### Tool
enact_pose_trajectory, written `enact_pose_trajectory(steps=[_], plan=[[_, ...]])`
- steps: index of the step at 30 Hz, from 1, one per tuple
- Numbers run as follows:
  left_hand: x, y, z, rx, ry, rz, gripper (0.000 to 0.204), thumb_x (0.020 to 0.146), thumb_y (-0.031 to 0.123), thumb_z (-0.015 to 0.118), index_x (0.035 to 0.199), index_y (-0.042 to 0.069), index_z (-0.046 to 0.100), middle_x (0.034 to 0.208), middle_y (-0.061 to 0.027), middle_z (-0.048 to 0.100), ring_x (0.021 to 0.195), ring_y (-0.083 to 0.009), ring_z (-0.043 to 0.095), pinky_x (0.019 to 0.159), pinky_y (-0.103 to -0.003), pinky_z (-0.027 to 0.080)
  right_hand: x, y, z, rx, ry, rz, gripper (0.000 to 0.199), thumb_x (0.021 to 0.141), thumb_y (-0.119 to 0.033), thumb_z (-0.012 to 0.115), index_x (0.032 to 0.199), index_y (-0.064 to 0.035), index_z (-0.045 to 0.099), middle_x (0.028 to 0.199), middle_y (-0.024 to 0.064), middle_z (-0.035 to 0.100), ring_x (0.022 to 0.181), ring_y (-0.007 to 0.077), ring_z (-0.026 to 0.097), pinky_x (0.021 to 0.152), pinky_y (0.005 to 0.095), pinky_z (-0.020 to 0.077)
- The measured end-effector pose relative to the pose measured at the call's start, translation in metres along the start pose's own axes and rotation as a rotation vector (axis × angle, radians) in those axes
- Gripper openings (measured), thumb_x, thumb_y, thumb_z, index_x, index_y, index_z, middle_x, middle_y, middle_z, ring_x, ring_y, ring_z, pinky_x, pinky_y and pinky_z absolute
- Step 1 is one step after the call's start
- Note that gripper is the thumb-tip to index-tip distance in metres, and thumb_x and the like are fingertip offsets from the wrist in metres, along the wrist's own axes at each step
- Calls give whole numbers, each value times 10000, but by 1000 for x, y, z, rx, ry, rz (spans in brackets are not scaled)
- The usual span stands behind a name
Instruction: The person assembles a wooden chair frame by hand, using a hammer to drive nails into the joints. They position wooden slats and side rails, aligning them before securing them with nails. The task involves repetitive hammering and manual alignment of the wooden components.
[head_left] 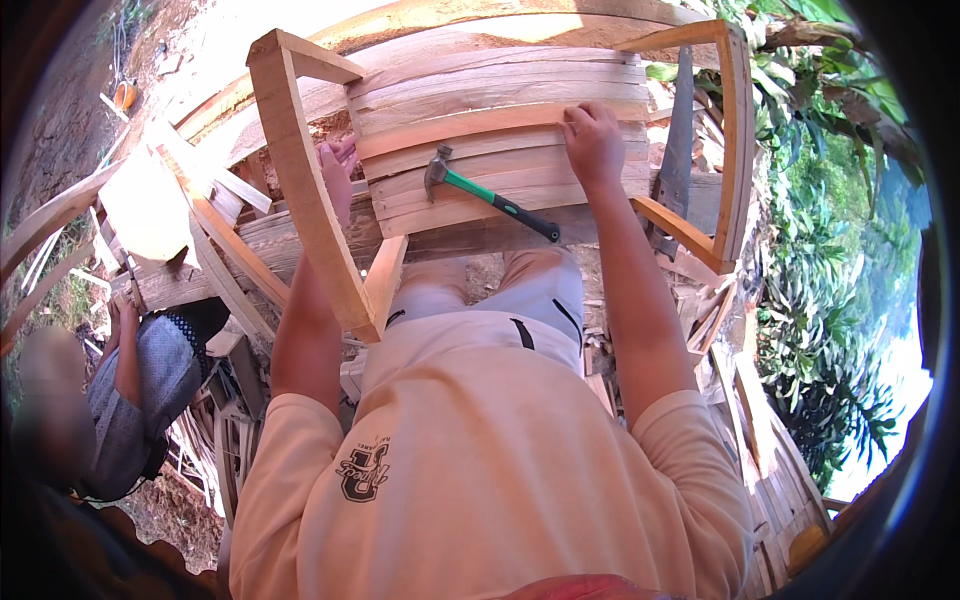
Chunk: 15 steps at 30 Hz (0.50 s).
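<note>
A wooden bench-like piece has a slatted panel point(510, 178) between two square side frames, the left frame point(290, 150) and the right frame point(738, 140). One reddish slat point(460, 128) crosses the panel. My right hand point(594, 146) is closed at that slat's right part, its fingertips bent onto the wood. At the slat's left end, my left hand point(338, 170) is closed with its fingers around the end; the left frame partly hides it. A claw hammer point(490, 195) with a green and black handle lies across the slats below, untouched by either hand.
A handsaw point(676, 140) stands upright by the right frame. Long planks point(480, 30) lie behind the panel, and offcuts point(715, 310) are heaped at the right. Another person point(150, 370) sits at the lower left, with hands near a beam. Leafy plants point(820, 300) border the right.
</note>
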<state>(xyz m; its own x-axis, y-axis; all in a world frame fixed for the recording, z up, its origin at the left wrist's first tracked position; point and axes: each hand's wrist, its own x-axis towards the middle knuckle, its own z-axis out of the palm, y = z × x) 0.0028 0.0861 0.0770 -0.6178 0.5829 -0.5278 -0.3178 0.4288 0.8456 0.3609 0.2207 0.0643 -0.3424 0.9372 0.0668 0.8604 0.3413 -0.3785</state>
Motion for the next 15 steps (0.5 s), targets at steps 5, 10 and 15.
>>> enact_pose_trajectory(steps=[5, 10, 15], plan=[[17, -27, -24, -122, 1, 28, 250, 1101, 164, 376, 1101, -52, 501, 1211, -289, 630, 1178, -358, 642, 1015, -398, 565, -11, 3, 7, 30, 23, -45, 213, 895, -112, 707, 1105, -81, 720, 1107, 98, 632, 1061, 318, 607, 894, 439, 533], [12, -23, -23, -78, -25, 18, 247, 1097, 169, 386, 1099, -45, 507, 1192, -276, 633, 1154, -345, 643, 994, -396, 564, -29, -5, 5, -17, 65, -99, 365, 890, -89, 695, 1250, -45, 652, 1217, 136, 579, 1161, 354, 550, 990, 462, 481], [1, -18, -36, -32, -27, 23, 244, 1092, 174, 396, 1098, -38, 514, 1172, -262, 636, 1131, -332, 645, 973, -394, 563, -43, -15, -1, -63, -23, -105, 430, 864, -119, 728, 1280, -59, 634, 1219, 115, 571, 1176, 339, 541, 1016, 478, 457]])
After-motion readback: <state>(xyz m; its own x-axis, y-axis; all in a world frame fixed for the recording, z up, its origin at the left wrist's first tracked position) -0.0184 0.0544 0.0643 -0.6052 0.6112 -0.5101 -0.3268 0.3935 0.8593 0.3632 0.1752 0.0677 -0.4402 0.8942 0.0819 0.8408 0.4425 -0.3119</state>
